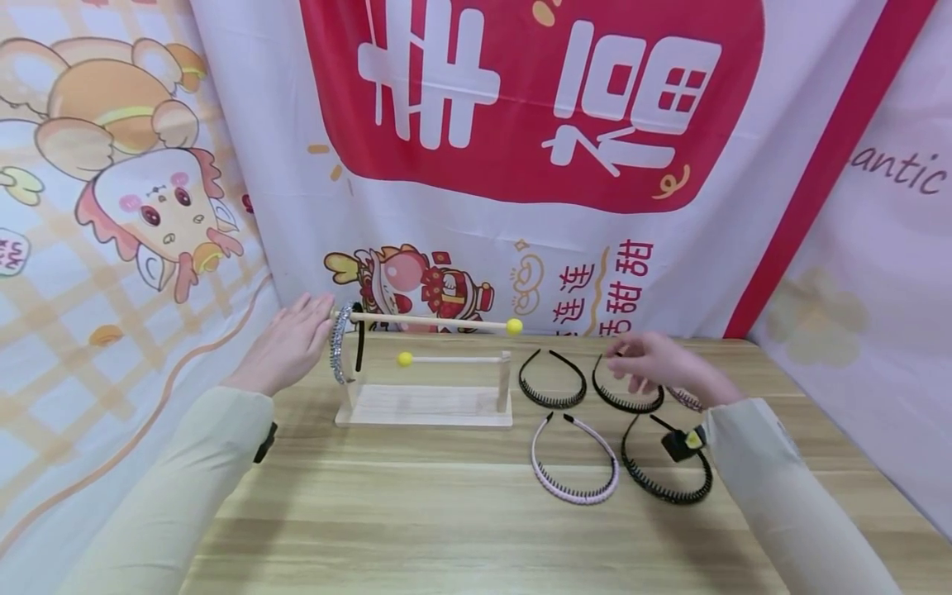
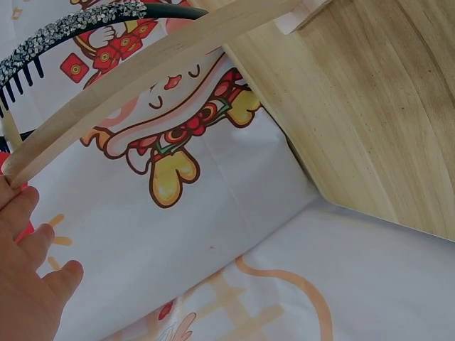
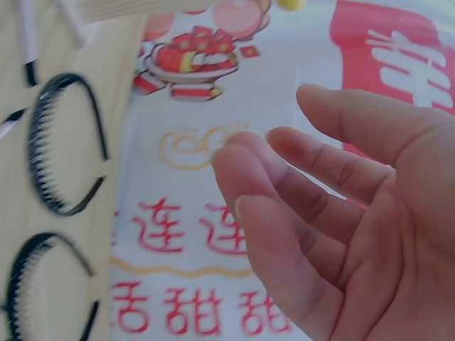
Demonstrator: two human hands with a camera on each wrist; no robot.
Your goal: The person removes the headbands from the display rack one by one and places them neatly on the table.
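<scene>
A wooden stand (image 1: 427, 406) has two rods tipped with yellow balls. Over its upper rod (image 1: 439, 321) hangs a silver glittery headband (image 1: 338, 343), at the left end. My left hand (image 1: 293, 343) is beside that end with fingers extended; in the left wrist view, its fingertips touch the end of the wooden upright (image 2: 142, 79). My right hand (image 1: 654, 362) hovers above a black headband (image 1: 632, 406), partly covering it. In the right wrist view, the right fingers (image 3: 259, 241) are loosely bent and hold nothing.
Right of the stand lie another black headband (image 1: 554, 403), a pale pink one (image 1: 576, 496) and a black one (image 1: 669, 497) partly behind the right wrist. A pinkish headband (image 1: 686, 400) shows beneath the right forearm. Printed cloth (image 1: 521, 186) hangs behind the table.
</scene>
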